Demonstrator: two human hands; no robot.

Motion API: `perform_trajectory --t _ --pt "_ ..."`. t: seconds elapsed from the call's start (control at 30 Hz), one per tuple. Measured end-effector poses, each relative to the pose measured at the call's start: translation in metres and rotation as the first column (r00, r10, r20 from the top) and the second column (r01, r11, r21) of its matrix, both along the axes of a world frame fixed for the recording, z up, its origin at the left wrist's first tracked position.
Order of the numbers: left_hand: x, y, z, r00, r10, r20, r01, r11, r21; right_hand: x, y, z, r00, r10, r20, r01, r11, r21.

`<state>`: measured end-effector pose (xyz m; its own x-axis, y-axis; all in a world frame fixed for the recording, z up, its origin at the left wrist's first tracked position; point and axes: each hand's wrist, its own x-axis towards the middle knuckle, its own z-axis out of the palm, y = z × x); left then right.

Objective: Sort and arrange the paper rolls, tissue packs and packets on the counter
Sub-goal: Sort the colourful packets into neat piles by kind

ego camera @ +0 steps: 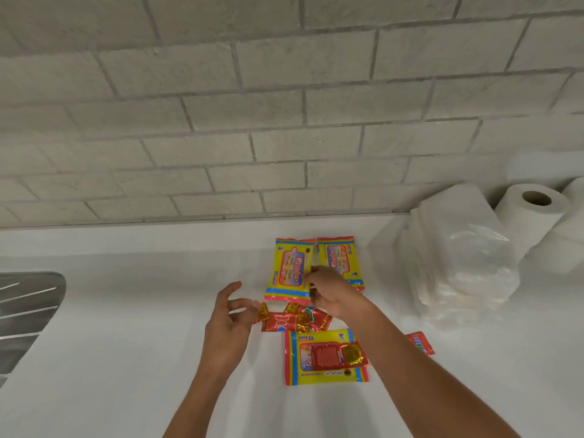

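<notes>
Two yellow wipes packs lie side by side near the wall, the left pack (289,268) and the right pack (339,259). My right hand (331,294) pinches the left pack's right edge. A third yellow wipes pack (325,357) lies nearer to me with a red sachet (339,355) on top. Several red sachets (294,320) sit in a loose pile between the packs. My left hand (229,314) hovers with spread fingers, its fingertips at the pile's left end. One more red sachet (420,343) peeks out beside my right forearm.
A bagged stack of white napkins (458,254) stands at the right on the white counter (126,358). Paper rolls (531,216) lean against the tiled wall behind it. A metal sink drainer (25,311) lies at the left edge.
</notes>
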<state>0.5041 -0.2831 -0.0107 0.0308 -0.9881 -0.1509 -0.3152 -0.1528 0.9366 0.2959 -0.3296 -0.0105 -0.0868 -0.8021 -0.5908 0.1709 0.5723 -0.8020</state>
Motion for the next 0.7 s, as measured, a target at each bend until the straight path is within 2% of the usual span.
perform_trajectory --t 0.23,0.43,0.53,0.7 --pt "0.016 0.0 -0.019 0.998 0.017 0.058 -0.02 0.998 0.055 -0.004 -0.052 -0.033 0.958 -0.024 -0.285 0.031 0.999 0.018" --pt "0.02 0.0 -0.027 0.995 -0.004 0.104 -0.003 0.998 0.061 0.003 -0.053 -0.019 0.801 0.069 -0.595 -0.085 0.996 0.0" --pt "0.019 0.0 -0.028 0.994 -0.008 0.113 0.0 0.998 0.07 0.006 -0.053 -0.016 0.749 0.096 -0.655 -0.128 0.992 0.0" --pt "0.017 0.001 -0.027 0.991 -0.033 0.132 0.024 0.997 0.072 0.01 -0.046 -0.005 0.731 0.117 -0.672 -0.156 0.988 0.002"
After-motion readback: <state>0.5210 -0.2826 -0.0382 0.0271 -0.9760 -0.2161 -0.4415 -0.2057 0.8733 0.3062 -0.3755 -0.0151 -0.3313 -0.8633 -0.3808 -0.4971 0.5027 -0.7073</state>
